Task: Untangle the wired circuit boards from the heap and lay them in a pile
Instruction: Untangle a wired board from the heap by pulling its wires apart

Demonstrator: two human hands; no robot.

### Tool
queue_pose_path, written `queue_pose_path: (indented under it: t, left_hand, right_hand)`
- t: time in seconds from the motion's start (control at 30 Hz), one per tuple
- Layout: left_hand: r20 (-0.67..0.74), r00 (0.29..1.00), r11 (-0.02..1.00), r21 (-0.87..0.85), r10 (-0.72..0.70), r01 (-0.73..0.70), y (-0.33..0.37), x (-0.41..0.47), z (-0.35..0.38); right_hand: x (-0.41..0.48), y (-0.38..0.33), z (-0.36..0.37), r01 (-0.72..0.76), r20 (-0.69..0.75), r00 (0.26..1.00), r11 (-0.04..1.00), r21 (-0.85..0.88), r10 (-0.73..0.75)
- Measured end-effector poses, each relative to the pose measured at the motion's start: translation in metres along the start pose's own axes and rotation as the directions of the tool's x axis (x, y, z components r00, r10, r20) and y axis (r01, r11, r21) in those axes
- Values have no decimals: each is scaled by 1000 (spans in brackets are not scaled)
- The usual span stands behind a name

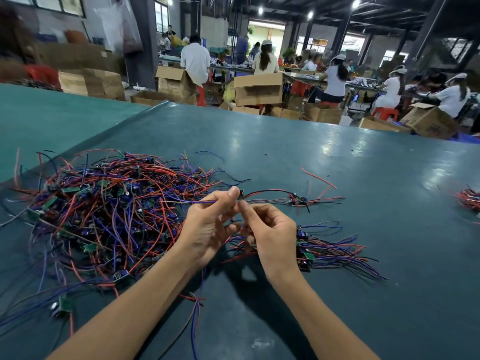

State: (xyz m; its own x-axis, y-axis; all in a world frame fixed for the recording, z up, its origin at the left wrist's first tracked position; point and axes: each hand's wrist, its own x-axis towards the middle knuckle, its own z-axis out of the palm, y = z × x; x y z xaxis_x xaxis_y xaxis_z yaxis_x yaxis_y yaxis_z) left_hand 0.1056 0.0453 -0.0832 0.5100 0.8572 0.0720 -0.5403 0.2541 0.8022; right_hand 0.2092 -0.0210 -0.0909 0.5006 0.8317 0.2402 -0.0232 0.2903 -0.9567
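Red, purple and black leads: they trail from the small wired board (242,194) we hold raised over the teal tabletop (337,157).
Left hand (207,229): its fingertips pinch the board's left edge.
Right hand (271,237): curled, pinching the leads just under the board.
Long axis: the leads run left to right across us.
Heap (109,211): left of the hands, nearer the left hand; a purple lead runs toward it.
Pile (327,250): just right of the right hand, leads fanning rightward; we judge the board goes there, laid along that same line.
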Motion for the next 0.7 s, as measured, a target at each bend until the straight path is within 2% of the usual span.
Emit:
queue_pose_path:
  t: [0.1,0.4,0.57,0.7]
  left_hand:
    - [16,1000,1000,25,2,-2,-1,-2,0]
    - [33,998,996,76,46,-49,-5,-5,2]
    - [1,998,995,86,56,-56,-8,-4,3]
    - [-97,991,995,45,88,-84,-9,-2,5]
  right_hand:
    - [0,2,4,-43,-12,999,989,143,45]
    - [4,-4,-3,-108,67,994,947,303,92]
    - [6,-6,-1,-103,-62,990,940,327,130]
    - [13,-7,-2,-114,-198,960,925,361,196]
